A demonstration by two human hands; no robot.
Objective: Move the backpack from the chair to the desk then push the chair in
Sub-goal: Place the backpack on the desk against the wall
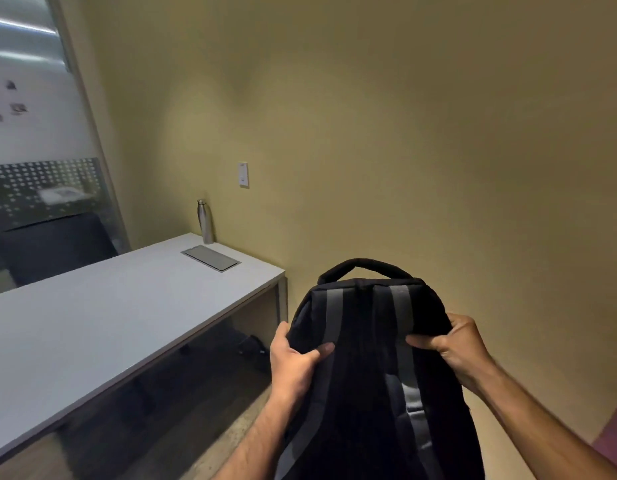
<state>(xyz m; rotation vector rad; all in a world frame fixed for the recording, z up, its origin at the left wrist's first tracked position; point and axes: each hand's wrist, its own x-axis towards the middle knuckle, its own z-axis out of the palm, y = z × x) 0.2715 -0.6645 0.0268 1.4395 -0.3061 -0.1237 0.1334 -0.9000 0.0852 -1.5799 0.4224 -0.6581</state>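
Backpack, black, grey-strapped side toward wearer, held upright in the air right of the desk, left hand and right hand fingers clamped on its upper sides, presumably to steady its weight for transfer.

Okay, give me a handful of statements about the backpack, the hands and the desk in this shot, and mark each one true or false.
1. Both hands grip the backpack, the left hand on one side and the right hand on the other. True.
2. The backpack already rests on the desk. False: it is held up in the air, to the right of the desk.
3. A metal bottle stands upright at the desk's far end by the wall. True.
4. The bottle lies on its side. False: it is upright.
5. The backpack's top handle is being held. False: the hands hold its sides.
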